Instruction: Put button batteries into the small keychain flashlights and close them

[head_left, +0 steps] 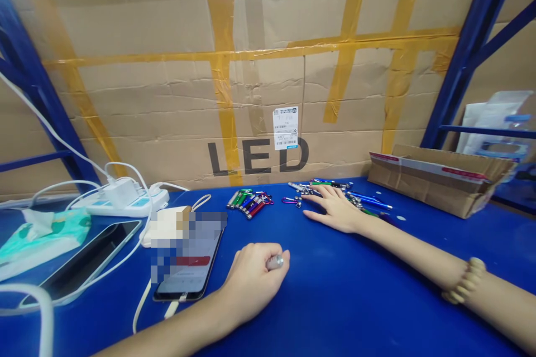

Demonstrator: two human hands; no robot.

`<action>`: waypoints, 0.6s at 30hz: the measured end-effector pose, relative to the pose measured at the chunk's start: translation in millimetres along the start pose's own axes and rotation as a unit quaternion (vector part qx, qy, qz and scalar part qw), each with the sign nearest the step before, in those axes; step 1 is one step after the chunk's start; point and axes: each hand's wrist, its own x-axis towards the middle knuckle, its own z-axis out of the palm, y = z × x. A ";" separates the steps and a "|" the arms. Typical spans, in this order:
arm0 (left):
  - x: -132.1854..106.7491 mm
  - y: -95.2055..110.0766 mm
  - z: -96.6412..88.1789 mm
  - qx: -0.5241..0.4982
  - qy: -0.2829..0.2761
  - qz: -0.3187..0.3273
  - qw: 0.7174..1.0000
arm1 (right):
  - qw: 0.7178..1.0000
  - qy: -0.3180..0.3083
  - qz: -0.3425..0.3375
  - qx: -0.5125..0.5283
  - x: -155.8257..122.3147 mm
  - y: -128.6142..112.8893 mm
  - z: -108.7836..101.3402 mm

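Observation:
My left hand (257, 273) is closed in a fist around a small silver flashlight (274, 262), whose round end pokes out by the thumb. Most of its body is hidden in the fingers. My right hand (333, 209) reaches out with fingers spread over a loose pile of small coloured metal flashlights (371, 201), and partly covers them. Just left of its fingertips lies a blue carabiner clip (288, 201). A separate row of small flashlights (249, 203) in silver, green, blue and red lies side by side near the middle, with clips at one end.
A large cardboard sheet (167, 100) stands along the back. At the right is an open cardboard box (427, 178). Left of my left hand lie a lit phone (196, 268), a dark phone (90, 256), a power strip (146, 203), white cables and a tissue pack (62, 234).

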 end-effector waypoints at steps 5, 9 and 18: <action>-0.4 -0.5 -0.2 -0.001 0.000 0.000 1.000 | 0.999 0.034 -0.007 0.007 -1.1 2.4 -0.5; -1.3 -1.1 -0.6 -0.001 0.001 0.001 1.000 | 0.999 0.049 -0.020 0.006 0.0 5.1 1.4; -1.5 -2.8 -0.8 -0.008 -0.003 -0.005 1.000 | 0.994 0.099 -0.025 0.028 -2.1 11.8 -3.7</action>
